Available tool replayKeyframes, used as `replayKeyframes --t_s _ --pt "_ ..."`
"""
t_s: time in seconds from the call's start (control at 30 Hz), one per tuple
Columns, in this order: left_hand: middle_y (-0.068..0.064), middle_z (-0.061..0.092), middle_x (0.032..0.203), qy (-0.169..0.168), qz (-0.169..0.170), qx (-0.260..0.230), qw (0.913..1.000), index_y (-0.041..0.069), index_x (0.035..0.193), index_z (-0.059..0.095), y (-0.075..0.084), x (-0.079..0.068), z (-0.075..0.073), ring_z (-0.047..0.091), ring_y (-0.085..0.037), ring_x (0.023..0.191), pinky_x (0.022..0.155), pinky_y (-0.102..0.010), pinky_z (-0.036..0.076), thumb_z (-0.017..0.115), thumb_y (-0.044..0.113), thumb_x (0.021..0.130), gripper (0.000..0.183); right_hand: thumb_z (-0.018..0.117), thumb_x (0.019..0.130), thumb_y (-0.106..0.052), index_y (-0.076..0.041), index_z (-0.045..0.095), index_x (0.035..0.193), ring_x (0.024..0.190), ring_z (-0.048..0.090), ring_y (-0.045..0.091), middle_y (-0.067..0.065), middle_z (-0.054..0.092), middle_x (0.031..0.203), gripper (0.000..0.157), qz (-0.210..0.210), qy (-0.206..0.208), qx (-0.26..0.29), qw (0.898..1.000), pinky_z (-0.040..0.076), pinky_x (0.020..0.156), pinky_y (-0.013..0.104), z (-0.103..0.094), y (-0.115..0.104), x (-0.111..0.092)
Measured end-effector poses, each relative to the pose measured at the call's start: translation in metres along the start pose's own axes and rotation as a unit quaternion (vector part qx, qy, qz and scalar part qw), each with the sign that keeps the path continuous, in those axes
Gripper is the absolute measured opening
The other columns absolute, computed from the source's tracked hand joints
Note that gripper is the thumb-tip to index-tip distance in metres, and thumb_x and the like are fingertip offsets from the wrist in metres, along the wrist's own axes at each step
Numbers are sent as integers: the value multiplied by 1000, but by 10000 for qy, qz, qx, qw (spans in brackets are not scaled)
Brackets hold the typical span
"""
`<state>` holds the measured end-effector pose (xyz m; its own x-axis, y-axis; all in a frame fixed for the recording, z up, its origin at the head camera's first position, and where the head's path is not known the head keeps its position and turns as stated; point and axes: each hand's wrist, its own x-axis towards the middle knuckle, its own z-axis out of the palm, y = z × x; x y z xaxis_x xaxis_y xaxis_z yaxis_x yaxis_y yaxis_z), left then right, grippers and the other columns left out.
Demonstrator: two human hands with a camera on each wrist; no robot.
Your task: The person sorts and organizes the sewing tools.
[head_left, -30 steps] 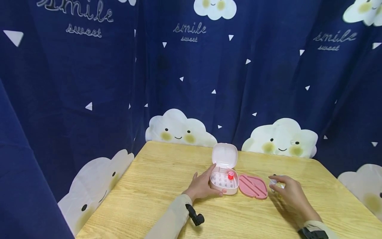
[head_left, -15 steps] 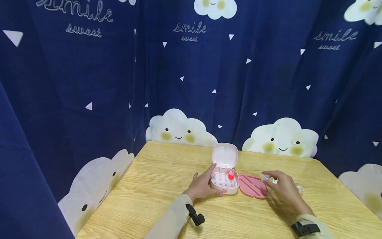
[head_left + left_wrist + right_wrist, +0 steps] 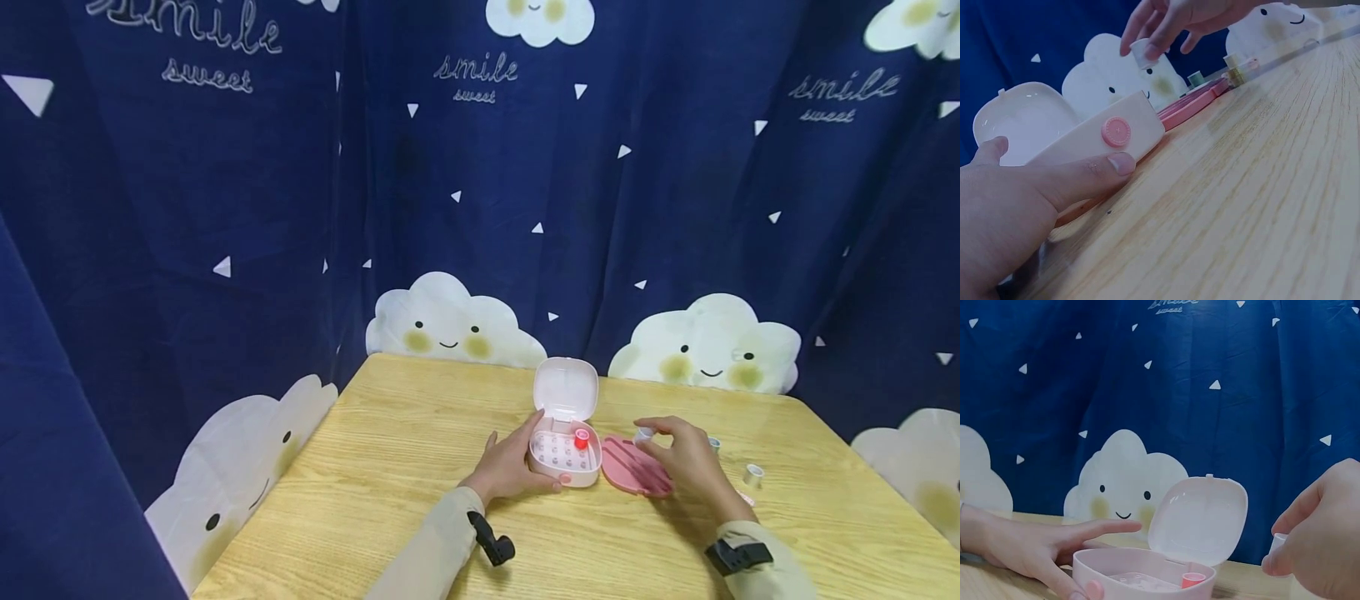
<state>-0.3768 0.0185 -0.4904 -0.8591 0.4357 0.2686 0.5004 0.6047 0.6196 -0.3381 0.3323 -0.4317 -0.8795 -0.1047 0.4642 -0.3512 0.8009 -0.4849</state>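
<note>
A pale pink sewing box (image 3: 580, 481) stands with its lid raised; rows of small pegs line its inside. On one peg, at the back right, sits a red thread spool (image 3: 581, 439). My left hand (image 3: 508, 471) grips the box's left side, thumb along the front near the round pink button (image 3: 1116, 132). To the right, my right hand (image 3: 688, 457) pinches a white thread spool (image 3: 642, 435) between thumb and fingers, held in the air over a darker pink divided tray (image 3: 628, 473). That tray lies right of the box, partly covered by the right hand.
Right of the tray on the wooden table (image 3: 420, 433) stand more spools, including a white spool (image 3: 753, 475) and, in the left wrist view, a green spool (image 3: 1195, 79) and a yellowish spool (image 3: 1234, 75). A blue curtain (image 3: 480, 200) hangs behind the table.
My right hand has moved left with the white spool, from beyond the tray to above it, uncovering other spools behind it. The left hand and box have stayed put.
</note>
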Motion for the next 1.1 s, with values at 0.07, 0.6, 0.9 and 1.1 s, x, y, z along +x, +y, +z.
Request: replayKeyframes --t_s 0.07,0.6,0.9,1.1 --pt "9 34 165 -16 -33 -24 10000 32 167 16 1 0 0 37 -14 147 121 -64 7 89 63 70 125 81 91 -10 -4 75 122 116 62 43 20 70 118 32 -15 20 19 10000 48 97 62 4 0 2" --pt "10 32 165 -27 -15 -13 10000 34 167 15 0 0 -1 36 -14 147 121 -64 7 89 64 70 126 80 89 -9 -4 72 126 101 64 36 15 70 107 37 -22 25 -69 10000 51 83 50 17 -17 16" --pt "9 33 165 -23 13 51 10000 34 167 14 2 1 -2 37 -15 147 121 -64 8 88 66 70 125 79 91 -10 -3 72 122 111 64 43 17 71 111 33 155 -55 134 9998 50 94 61 21 -22 21" --pt "9 33 165 -30 -8 42 10000 32 167 15 1 0 -2 37 -15 147 121 -63 8 87 66 71 125 80 91 -13 -4 73 122 113 63 41 14 71 111 33 225 -53 291 9993 49 98 61 31 -24 25"
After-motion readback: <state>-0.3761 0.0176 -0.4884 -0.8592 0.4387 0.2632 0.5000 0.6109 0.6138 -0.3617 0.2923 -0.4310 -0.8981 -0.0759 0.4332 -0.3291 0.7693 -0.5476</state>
